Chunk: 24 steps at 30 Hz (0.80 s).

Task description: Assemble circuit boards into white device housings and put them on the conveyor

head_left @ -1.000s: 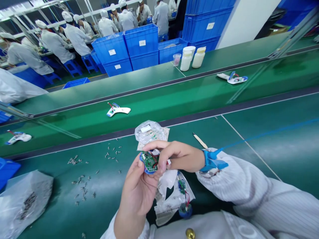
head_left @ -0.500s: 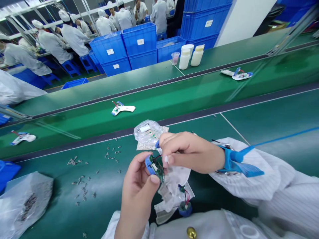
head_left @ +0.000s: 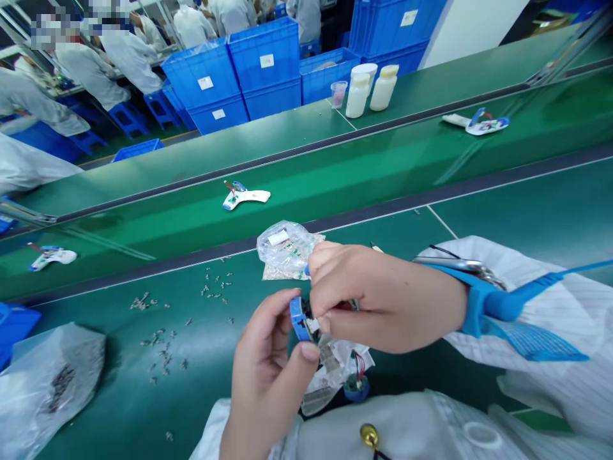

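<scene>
My left hand (head_left: 268,370) is closed around the rim of a small round blue housing (head_left: 299,319) with a circuit board inside. Fingers and thumb pinch its two edges. Over the board's open side, my right hand (head_left: 383,297) pinches a small white connector (head_left: 313,325) between thumb and forefinger, right against the board. Whether the connector is seated cannot be made out. Part of another blue piece (head_left: 307,270) shows by the curled fingers of my right hand. Below, a second blue round part (head_left: 357,388) with red wires lies beside clear plastic bags (head_left: 322,390).
Loose small metal parts (head_left: 165,354) are scattered at left, near a bag of parts (head_left: 71,370). A clear bag (head_left: 285,246) lies beyond my hands. White device halves (head_left: 246,197) sit on the green conveyor (head_left: 335,185). A blue strap (head_left: 498,313) with a cord circles my right wrist.
My right hand has brought the white connector down and left to the board. The blue housing has turned more edge-on in my left hand. The white device halves appear shifted right.
</scene>
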{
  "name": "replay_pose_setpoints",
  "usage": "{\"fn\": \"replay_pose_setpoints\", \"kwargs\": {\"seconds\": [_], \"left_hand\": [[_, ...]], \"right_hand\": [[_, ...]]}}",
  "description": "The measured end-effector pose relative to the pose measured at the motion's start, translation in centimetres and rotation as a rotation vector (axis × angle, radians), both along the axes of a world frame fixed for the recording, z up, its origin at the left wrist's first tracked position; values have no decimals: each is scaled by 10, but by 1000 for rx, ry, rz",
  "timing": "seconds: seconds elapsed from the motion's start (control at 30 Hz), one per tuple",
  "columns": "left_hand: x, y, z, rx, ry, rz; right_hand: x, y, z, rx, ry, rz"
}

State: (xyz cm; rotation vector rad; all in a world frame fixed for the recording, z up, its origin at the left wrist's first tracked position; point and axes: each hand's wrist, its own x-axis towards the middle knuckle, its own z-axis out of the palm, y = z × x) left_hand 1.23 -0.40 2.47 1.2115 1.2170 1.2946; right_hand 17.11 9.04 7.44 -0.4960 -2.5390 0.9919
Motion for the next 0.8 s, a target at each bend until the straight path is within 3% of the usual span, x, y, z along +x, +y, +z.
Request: {"fn": "replay_pose_setpoints", "kwargs": {"seconds": [0.2, 0.3, 0.43, 0.57, 0.67, 0.8], "left_hand": [[-2, 1, 8, 87, 387, -94], [5, -6, 8, 65, 528, -79], [13, -16, 9, -20, 712, -76], [15, -17, 16, 78, 948, -133], [15, -12, 16, 145, 982, -154], [13, -5, 8, 105, 856, -207]], "right_hand": [[-2, -1, 8, 84, -186, -19], [-4, -2, 12, 117, -290, -23], [-7, -6, 16, 73, -384, 56], [-4, -8, 15, 10, -372, 73], [-1, -9, 9, -74, -321, 81], [5, -3, -3, -234, -298, 70]]}}
